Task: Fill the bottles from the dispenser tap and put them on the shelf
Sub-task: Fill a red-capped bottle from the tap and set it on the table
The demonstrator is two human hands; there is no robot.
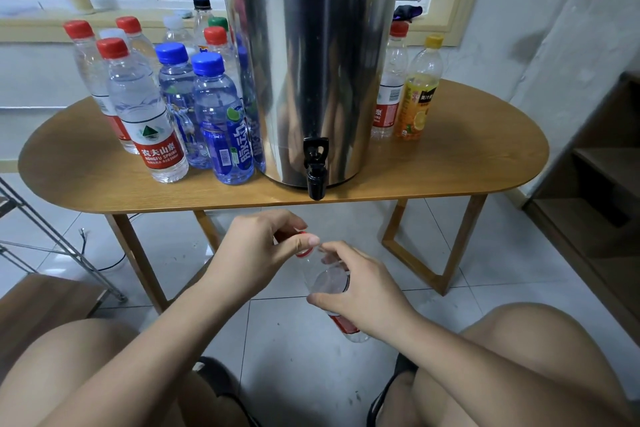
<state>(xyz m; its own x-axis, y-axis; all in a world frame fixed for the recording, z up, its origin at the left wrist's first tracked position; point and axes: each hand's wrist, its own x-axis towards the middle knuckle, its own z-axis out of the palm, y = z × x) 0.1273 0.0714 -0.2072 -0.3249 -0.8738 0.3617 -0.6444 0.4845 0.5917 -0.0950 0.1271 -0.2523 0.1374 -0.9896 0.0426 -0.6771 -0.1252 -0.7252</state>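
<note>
Below the table edge, right grip (360, 291) is wrapped round the body of a clear plastic bottle with red label (329, 282). The bottle is tilted, neck toward upper left. Left grip (256, 250) pinches its red screw cap (302, 252) between thumb and fingers. Fill level: cannot tell. The bottle is lower than the black tap (315, 168) of the tall stainless-steel cylinder dispenser (311, 62) on the oval wooden table (450, 163). Left of dispenser: cluster of capped red- and blue-topped bottles (166, 97). Right: one red-capped clear bottle (391, 90), one yellow-capped orange juice bottle (417, 94).
</note>
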